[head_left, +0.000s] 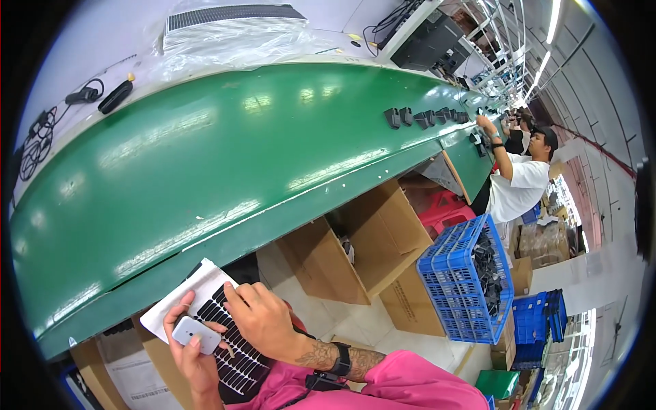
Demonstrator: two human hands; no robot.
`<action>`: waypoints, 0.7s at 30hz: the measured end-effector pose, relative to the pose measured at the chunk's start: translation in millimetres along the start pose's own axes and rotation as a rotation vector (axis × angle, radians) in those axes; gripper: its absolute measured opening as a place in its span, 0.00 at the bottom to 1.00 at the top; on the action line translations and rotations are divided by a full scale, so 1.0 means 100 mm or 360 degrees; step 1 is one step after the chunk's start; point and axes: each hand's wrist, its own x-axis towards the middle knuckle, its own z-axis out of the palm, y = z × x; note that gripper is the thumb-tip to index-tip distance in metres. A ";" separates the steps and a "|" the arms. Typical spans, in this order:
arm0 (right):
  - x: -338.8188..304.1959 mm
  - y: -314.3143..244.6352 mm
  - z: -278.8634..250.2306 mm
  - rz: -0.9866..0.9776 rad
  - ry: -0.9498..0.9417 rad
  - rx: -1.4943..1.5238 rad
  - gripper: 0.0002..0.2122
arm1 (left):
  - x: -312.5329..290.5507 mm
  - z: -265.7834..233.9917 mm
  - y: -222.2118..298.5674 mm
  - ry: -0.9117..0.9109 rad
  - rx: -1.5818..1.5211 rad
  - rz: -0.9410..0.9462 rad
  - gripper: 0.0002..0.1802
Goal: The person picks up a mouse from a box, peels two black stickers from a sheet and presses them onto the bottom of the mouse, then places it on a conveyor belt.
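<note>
Carton (322,265) and blue crate (447,301) stand on near side of surface (205,154), rightward. White device (186,329) just off surface's near edge, clamped in left hand (195,362); long axis oblique to that edge. Right hand (263,318) over label sheet (236,365); grip indeterminable.

At half past seven, the small white device (188,332) looks like smooth plastic, beside a thin paper sheet (210,309). The counter (225,150) has a smooth, glossy green surface, while clear, crinkled plastic film (225,49) shines at eleven o'clock. Toward five o'clock the cardboard box (379,236) and cloth sleeve (427,379) look matt; the crate (437,287) at four is smooth blue plastic.
</note>
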 end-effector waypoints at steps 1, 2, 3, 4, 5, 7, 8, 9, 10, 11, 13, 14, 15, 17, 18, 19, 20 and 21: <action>0.01 0.00 0.01 0.0013 0.0003 0.0044 0.17 | 0.01 0.00 0.01 -0.0005 -0.0006 0.0001 0.32; 0.01 0.00 0.03 0.0028 0.0006 0.0088 0.16 | 0.02 -0.01 -0.01 -0.0001 -0.0002 0.0001 0.32; 0.02 -0.01 0.02 0.0024 0.0013 0.0090 0.16 | 0.02 -0.01 -0.02 0.0003 -0.0013 0.0001 0.33; 0.03 -0.01 0.02 0.0054 0.0060 0.0162 0.14 | 0.03 -0.01 -0.04 0.0008 -0.0024 0.0001 0.34; 0.04 -0.02 0.02 0.0084 0.0106 0.0235 0.13 | 0.03 -0.02 -0.06 0.0006 -0.0021 0.0006 0.34; 0.03 -0.04 0.04 0.0097 0.0143 0.0307 0.11 | 0.02 -0.04 -0.10 -0.0007 -0.0012 0.0018 0.36; 0.03 -0.04 0.06 0.0113 0.0175 0.0375 0.09 | 0.01 -0.04 -0.10 -0.0013 -0.0001 0.0008 0.36; 0.03 -0.02 0.09 0.0112 0.0180 0.0378 0.09 | 0.01 -0.05 -0.11 -0.0016 0.0002 0.0011 0.36; 0.03 0.01 0.12 0.0154 0.0225 0.0462 0.08 | 0.01 -0.05 -0.11 -0.0039 -0.0004 -0.0008 0.36; 0.03 0.02 0.15 0.0196 0.0270 0.0547 0.08 | 0.00 -0.05 -0.11 -0.0062 -0.0010 -0.0027 0.36; 0.04 0.02 0.15 0.0188 0.0314 0.0556 0.08 | 0.00 -0.02 -0.12 -0.0057 -0.0003 -0.0043 0.35; 0.03 0.01 0.15 0.0148 0.0322 0.0527 0.07 | -0.01 -0.03 -0.15 -0.0049 0.0016 -0.0026 0.34; 0.01 0.02 0.15 0.0106 0.0325 0.0497 0.07 | -0.02 -0.03 -0.18 -0.0036 0.0033 -0.0008 0.34; -0.06 0.01 0.13 0.0101 0.0293 0.0558 0.07 | -0.03 -0.06 -0.19 -0.0010 0.0029 0.0004 0.33; -0.09 -0.03 0.11 0.0202 0.0263 0.0693 0.06 | -0.06 -0.07 -0.18 0.0026 0.0028 0.0015 0.33; -0.12 -0.06 0.08 0.0308 0.0220 0.0837 0.05 | -0.08 -0.09 -0.17 0.0071 0.0047 0.0021 0.33; -0.14 -0.05 0.04 0.0443 0.0167 0.1037 0.04 | -0.08 -0.10 -0.16 0.0052 0.0060 0.0010 0.32; -0.12 -0.05 -0.06 0.0415 0.0151 0.1080 0.02 | -0.12 -0.14 -0.12 0.0080 0.0090 0.0002 0.31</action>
